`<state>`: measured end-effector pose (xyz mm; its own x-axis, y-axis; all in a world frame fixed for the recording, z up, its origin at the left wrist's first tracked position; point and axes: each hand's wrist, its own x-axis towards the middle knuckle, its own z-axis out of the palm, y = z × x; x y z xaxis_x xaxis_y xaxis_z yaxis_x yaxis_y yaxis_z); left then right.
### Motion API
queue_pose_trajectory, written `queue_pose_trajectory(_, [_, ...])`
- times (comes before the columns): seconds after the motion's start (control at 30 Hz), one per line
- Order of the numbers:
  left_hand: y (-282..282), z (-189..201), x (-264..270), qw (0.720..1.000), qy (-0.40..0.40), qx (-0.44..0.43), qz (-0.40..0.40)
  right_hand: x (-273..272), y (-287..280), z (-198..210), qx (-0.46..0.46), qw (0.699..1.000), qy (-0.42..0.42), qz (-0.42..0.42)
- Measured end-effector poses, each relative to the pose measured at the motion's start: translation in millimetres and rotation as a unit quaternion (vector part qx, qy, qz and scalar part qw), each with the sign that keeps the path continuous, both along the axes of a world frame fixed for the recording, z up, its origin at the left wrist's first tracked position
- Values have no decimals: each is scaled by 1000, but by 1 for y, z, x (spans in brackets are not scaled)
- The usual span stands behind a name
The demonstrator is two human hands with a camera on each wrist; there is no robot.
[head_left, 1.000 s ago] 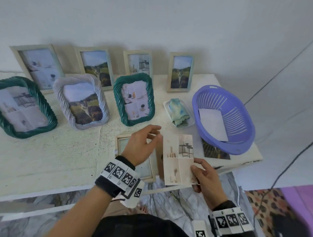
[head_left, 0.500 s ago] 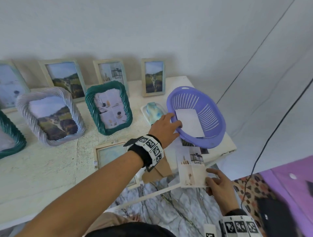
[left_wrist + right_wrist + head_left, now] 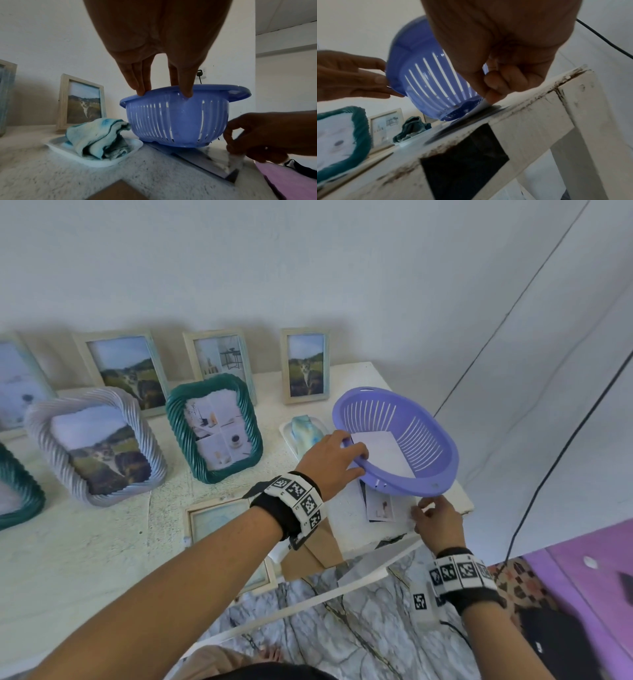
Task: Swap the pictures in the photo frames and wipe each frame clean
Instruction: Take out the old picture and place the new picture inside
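My left hand (image 3: 330, 460) grips the near left rim of the purple slotted basket (image 3: 424, 436) and holds it tilted, with that side raised off the table. A white sheet (image 3: 383, 455) lies inside it. My right hand (image 3: 433, 517) pinches the edge of a collage picture (image 3: 385, 506), which lies at the table's front right corner, partly under the basket. In the right wrist view the picture (image 3: 477, 109) sits on a darker print below the basket (image 3: 426, 75). An empty wooden frame (image 3: 219, 518) lies flat under my left forearm, beside a brown backing board (image 3: 317, 553).
A blue-white cloth (image 3: 305, 429) sits on a small white tray left of the basket. A green twisted frame (image 3: 214, 428) and a pale twisted frame (image 3: 96, 445) stand further left. Wooden frames (image 3: 305, 366) lean on the wall. The table edge (image 3: 539, 97) runs just below my right hand.
My left hand let go of the picture, reached right to the basket rim and tilted it. My right hand carried the picture right and down to the table corner under the basket.
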<state>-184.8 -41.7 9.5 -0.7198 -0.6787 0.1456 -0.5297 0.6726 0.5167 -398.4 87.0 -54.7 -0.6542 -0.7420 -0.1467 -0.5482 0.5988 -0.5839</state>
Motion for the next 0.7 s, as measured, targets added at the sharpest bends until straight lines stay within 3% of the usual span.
queue_pose_trajectory(0.17, [9, -15, 0, 1000, -25, -15, 2, -8, -14, -11, 92, 993, 66, 42])
queue_pose_trajectory(0.3, [14, -25, 3, 999, -30, -23, 0, -19, 1, -5, 57, 997, 47, 20])
queue_pose_trajectory(0.4, [15, -29, 6, 999, -24, -29, -9, -47, 11, 15, 39, 998, 50, -21])
queue_pose_trajectory(0.5, [16, -31, 9, 999, -22, -25, -15, -70, -3, 59, 18, 993, 113, -35])
queue_pose_trajectory(0.6, [17, -33, 11, 999, -34, -10, -19, -72, -42, 107, 5, 982, 185, 28])
queue_pose_trajectory(0.7, [18, -32, 13, 999, -46, 14, -25, -54, -94, 136, 58, 953, 251, 160])
